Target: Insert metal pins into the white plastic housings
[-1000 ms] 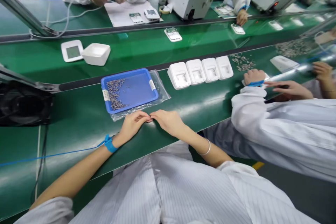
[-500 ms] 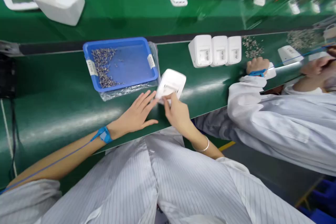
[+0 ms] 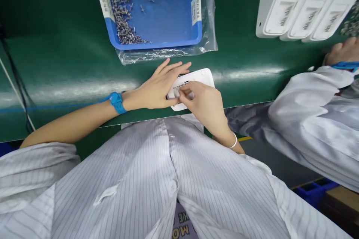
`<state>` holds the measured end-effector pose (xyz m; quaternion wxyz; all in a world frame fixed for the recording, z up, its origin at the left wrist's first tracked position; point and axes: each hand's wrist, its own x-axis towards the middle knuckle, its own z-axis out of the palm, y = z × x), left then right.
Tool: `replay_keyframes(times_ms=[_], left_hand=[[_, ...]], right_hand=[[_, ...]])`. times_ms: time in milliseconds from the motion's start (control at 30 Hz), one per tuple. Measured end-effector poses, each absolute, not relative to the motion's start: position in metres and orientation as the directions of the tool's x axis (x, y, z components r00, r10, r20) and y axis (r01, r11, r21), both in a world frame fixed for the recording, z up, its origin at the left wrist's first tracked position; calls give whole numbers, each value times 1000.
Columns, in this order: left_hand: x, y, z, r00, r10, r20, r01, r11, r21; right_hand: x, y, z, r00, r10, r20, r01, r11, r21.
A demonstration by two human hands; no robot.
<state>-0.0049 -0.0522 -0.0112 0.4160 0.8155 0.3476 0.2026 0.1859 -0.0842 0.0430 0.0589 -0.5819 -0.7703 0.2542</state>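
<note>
A white plastic housing [image 3: 206, 77] lies on the green bench close to its front edge, partly covered by both hands. My left hand [image 3: 159, 87] rests against its left side, fingers stretched out and palm down, a blue strap on the wrist. Over the recess in the housing, my right hand [image 3: 203, 102] has thumb and index finger pinched together; whatever is between the fingertips is too small to make out. Above the hands sits a blue tray [image 3: 171, 11] with many small metal screws [image 3: 123, 7] heaped at its left, on a clear plastic bag [image 3: 209, 26].
Three white housings [image 3: 283, 13] stand in a row at the upper right. At the right edge is a co-worker's hand [image 3: 343, 50] with a blue strap, beside small loose parts [image 3: 352, 22]. Dark cables [image 3: 17, 71] hang at the left.
The view has moved closer to the bench. My left hand has come onto the left side of the housing, and my right hand's pinch is now over its recess.
</note>
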Motion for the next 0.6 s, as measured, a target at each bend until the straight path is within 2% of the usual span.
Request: replay_keyframes(times_ms=[167,400,500,600], left_hand=[[-5,-46,-2,657,753,-43,323,-229,918],[-3,-47,-1,600,796,-81,246,-87,965],[-4,-49,-7,555,829,-68,258,-94,961],[-6,-51,-15,546,838,9,299,-204,932]], right_hand=[[175,-81,31,-367,912,-184,908,309,-282],[173,-98,22,-335,942,-32,926,323,-196],[174,-98,23,-318,948,-29,929,305,-210],[175,-95,24,-377,925,-51,908,359,-216]])
